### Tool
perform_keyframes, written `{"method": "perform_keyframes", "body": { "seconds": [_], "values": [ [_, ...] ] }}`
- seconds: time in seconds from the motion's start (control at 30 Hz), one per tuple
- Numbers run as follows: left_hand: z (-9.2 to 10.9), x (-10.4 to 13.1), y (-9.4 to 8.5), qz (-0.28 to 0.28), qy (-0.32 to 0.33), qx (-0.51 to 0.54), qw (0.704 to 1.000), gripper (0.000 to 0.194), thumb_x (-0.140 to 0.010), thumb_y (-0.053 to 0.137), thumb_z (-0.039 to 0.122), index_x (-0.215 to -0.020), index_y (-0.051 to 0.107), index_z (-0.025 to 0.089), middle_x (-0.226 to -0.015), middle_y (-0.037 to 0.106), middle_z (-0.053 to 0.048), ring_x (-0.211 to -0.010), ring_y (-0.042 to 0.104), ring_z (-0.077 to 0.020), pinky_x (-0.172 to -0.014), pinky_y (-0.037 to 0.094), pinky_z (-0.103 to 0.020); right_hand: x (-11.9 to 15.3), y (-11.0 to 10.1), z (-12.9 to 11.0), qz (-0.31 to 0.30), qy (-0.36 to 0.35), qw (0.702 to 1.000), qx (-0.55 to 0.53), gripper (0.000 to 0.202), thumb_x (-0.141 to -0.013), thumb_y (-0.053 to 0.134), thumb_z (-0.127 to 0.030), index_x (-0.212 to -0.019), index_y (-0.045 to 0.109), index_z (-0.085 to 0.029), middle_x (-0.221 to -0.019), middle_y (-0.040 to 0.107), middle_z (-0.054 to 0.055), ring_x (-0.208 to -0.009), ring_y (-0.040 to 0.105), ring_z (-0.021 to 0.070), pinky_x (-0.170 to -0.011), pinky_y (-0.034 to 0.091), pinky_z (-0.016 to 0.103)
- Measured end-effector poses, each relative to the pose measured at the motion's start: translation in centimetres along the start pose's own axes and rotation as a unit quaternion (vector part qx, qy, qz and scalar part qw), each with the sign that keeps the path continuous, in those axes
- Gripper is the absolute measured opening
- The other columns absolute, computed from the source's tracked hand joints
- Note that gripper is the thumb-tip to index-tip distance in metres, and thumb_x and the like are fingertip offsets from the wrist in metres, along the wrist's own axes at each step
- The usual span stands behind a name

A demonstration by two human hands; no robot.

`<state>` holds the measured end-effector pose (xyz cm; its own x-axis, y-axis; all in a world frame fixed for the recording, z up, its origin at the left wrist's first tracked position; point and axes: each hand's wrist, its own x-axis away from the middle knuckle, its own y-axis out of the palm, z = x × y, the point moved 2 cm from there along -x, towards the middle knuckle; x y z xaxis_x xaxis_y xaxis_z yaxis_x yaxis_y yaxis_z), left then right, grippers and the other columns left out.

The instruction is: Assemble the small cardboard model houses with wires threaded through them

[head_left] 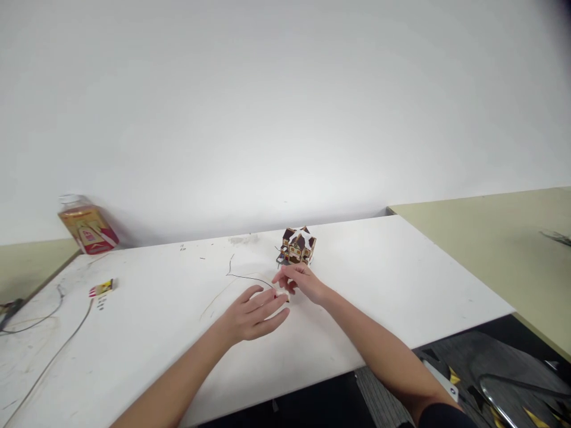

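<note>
Over the middle of the white table, my two hands meet at a small whitish piece [282, 293] with a dark spot of colour, too small to make out fully. My left hand [256, 315] has its fingers stretched out and apart, fingertips beside the piece. Bent fingers of my right hand [301, 282] close on the piece from the far side. A thin dark wire [250, 277] runs from the left up to my fingertips. Just behind my right hand stands a miniature model house [298, 246] with brown roofs and white patches like snow.
A tilted plastic bottle [89, 229] with a red and gold label stands at the back left. A small striped yellow-and-red piece [102, 289] on a long cable [60, 352] lies at left. The white table [379, 267] meets the wall behind; a chair [499, 380] is at lower right.
</note>
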<state>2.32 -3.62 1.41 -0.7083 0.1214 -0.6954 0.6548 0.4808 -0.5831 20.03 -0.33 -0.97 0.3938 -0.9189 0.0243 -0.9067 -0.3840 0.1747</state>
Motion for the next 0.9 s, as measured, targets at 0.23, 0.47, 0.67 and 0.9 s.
{"method": "perform_keyframes", "body": {
  "seconds": [0.23,0.47,0.67,0.9],
  "values": [
    [0.5,-0.5,0.5,-0.017,0.013,0.022,1.000,0.022,-0.082,0.064,0.014,-0.100,0.062,0.026,-0.107,0.070,0.002,-0.098,0.060,-0.0134,-0.088,0.047,-0.030,0.3,0.5,0.0,-0.050,0.056,0.997,-0.034,0.028,-0.076,0.070,-0.045,-0.081,0.074,-0.018,-0.077,0.066,0.001,-0.069,0.056,0.0096,-0.063,0.040,0.023],
    [0.7,-0.4,0.8,-0.078,-0.003,0.042,0.996,0.026,-0.084,0.060,0.011,-0.104,0.060,0.027,-0.111,0.068,0.001,-0.100,0.058,-0.0126,-0.092,0.041,-0.029,0.6,0.7,-0.6,-0.072,0.074,0.992,-0.074,0.025,-0.065,0.080,-0.034,-0.084,0.073,-0.019,-0.079,0.070,0.001,-0.069,0.060,0.0108,-0.065,0.043,0.024],
    [0.4,0.0,1.0,-0.100,-0.023,0.068,0.992,0.034,-0.084,0.057,0.006,-0.112,0.056,0.025,-0.111,0.067,-0.002,-0.098,0.058,-0.0130,-0.087,0.041,-0.028,0.2,-0.6,-1.1,0.021,-0.012,0.998,-0.058,0.021,-0.064,0.080,-0.032,-0.081,0.074,-0.021,-0.081,0.071,0.002,-0.073,0.062,0.0126,-0.072,0.047,0.029],
    [0.0,1.3,1.6,-0.105,-0.052,0.090,0.989,0.039,-0.083,0.058,0.005,-0.116,0.057,0.025,-0.115,0.065,-0.005,-0.102,0.057,-0.0169,-0.088,0.042,-0.033,0.3,-3.3,-2.2,0.135,-0.075,0.983,-0.098,0.023,-0.065,0.080,-0.034,-0.083,0.075,-0.021,-0.077,0.070,0.003,-0.071,0.061,0.0133,-0.070,0.048,0.031]
  ]
}}
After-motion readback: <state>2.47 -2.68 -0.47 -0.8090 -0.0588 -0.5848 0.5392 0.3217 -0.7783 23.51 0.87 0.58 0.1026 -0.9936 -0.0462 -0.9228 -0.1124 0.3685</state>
